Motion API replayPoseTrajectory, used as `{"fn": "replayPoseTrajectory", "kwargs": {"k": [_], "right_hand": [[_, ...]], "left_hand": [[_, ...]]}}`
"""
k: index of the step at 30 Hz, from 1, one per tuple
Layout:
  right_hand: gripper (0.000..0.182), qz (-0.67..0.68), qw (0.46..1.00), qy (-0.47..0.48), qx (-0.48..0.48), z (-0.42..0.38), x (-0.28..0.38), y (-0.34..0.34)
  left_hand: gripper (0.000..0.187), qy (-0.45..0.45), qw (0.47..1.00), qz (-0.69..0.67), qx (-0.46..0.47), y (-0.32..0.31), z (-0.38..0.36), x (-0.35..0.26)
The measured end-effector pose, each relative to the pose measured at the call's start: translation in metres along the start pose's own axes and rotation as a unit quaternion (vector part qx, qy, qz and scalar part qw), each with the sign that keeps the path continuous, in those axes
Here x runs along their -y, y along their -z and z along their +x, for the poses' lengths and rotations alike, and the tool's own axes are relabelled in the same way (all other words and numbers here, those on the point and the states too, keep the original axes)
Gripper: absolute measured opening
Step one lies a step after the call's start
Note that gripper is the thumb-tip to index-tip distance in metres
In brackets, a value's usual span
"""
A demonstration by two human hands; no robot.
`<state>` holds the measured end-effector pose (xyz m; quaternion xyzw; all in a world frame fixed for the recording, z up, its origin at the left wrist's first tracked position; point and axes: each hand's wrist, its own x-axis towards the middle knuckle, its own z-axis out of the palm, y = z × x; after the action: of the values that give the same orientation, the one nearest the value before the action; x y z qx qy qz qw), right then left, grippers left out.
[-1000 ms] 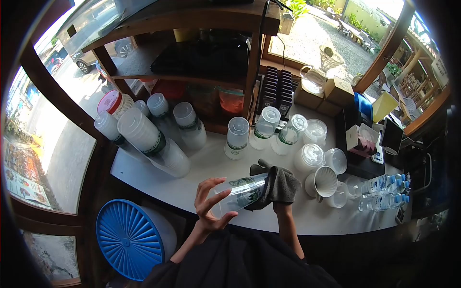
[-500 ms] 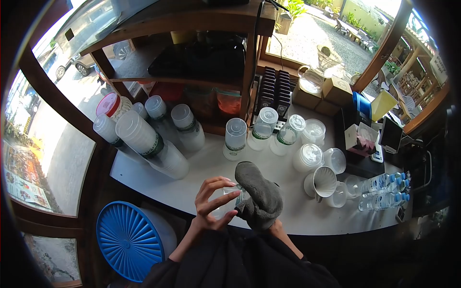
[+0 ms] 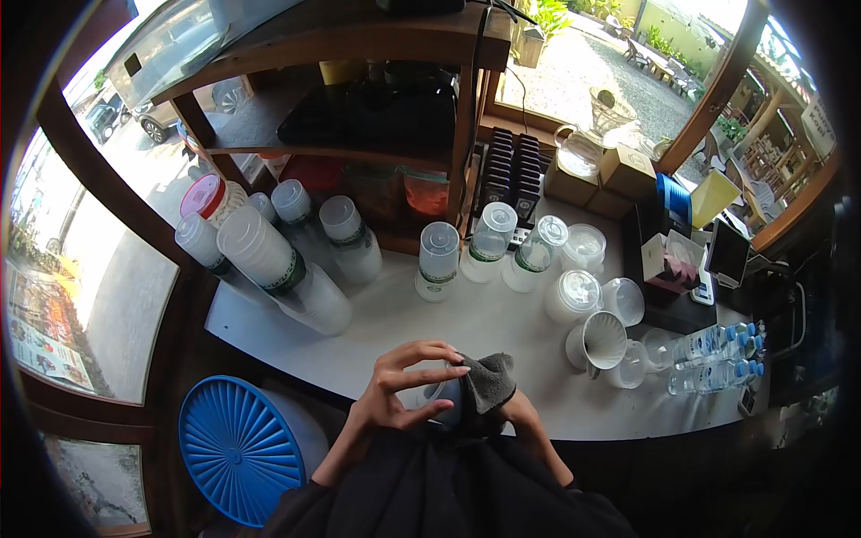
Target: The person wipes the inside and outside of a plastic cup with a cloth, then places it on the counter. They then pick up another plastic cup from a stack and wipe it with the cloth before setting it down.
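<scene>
Low in front of my body, my left hand (image 3: 393, 387) curls its fingers and thumb around a small clear glass (image 3: 439, 393). Much of the glass is hidden by my fingers and by a grey cloth (image 3: 491, 381). My right hand (image 3: 520, 414) grips this cloth and presses it against the glass from the right. Most of the right fingers are covered by the cloth. Both hands are above the front edge of the white counter (image 3: 395, 323).
Stacked plastic cups (image 3: 300, 287) stand left on the counter, with more cup stacks (image 3: 439, 262) at the back. A ribbed dripper (image 3: 599, 341) and water bottles (image 3: 708, 342) are on the right. Below left sits a bin with a blue lid (image 3: 238, 453). A wooden shelf (image 3: 341, 148) rises behind.
The grey cloth has dropped lower and now shows as a smaller, peaked shape at the glass. My right hand has shifted slightly, and my left hand still holds the glass.
</scene>
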<state>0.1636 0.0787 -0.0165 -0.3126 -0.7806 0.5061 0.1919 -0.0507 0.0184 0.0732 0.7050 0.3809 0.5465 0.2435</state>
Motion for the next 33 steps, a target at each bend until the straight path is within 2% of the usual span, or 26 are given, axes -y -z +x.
{"fn": "replayPoseTrajectory", "kwargs": {"k": [3,4,7,8,11,13,16,19,20,23,24,29,33], "right_hand": [[0.055,-0.155,0.985,0.078,0.001,0.013,0.063,0.008],[0.05,-0.143,0.982,0.118,-0.023,0.011,0.053,0.002],[0.049,-0.138,0.97,0.178,-0.095,0.009,0.037,-0.022],[0.05,-0.19,0.958,0.189,-0.101,0.008,0.031,-0.025],[0.053,-0.105,0.975,0.135,-0.138,0.007,0.074,-0.017],[0.065,-0.153,0.948,0.154,-0.235,0.006,0.033,-0.046],[0.071,-0.126,0.972,0.07,-0.187,0.006,0.052,-0.027],[0.077,-0.097,0.986,-0.012,-0.132,0.009,0.067,-0.012],[0.107,-0.185,0.979,-0.047,-0.077,0.012,0.063,-0.013],[0.098,-0.219,0.967,0.052,-0.117,0.018,0.064,-0.016],[0.095,-0.221,0.962,0.077,-0.138,0.018,0.064,-0.019],[0.081,-0.248,0.94,0.129,-0.195,0.024,0.069,-0.023],[0.069,-0.304,0.928,0.132,-0.17,0.036,0.085,0.008]], "left_hand": [[0.041,0.036,0.999,-0.02,0.013,0.0,0.003,-0.003],[0.041,0.05,0.998,-0.021,0.012,0.001,0.003,-0.006],[0.041,0.076,0.997,0.009,0.014,0.001,0.001,-0.007],[0.037,0.069,0.998,0.006,-0.008,-0.001,0.0,-0.006],[0.035,0.084,0.99,0.062,-0.092,0.006,-0.002,-0.007],[0.03,0.095,0.977,0.077,-0.172,0.014,-0.005,-0.004],[0.028,0.108,0.948,0.104,-0.28,0.019,-0.01,-0.002],[0.027,0.141,0.941,0.096,-0.294,0.011,-0.014,0.001],[0.026,0.16,0.941,0.096,-0.283,0.006,-0.013,0.001],[0.024,0.174,0.953,0.135,-0.206,-0.015,0.0,-0.008],[0.024,0.177,0.956,0.112,-0.205,-0.026,0.001,-0.009],[0.022,0.165,0.939,0.074,-0.292,-0.032,-0.005,-0.001],[0.02,0.157,0.922,0.014,-0.354,-0.015,-0.012,0.003]]}}
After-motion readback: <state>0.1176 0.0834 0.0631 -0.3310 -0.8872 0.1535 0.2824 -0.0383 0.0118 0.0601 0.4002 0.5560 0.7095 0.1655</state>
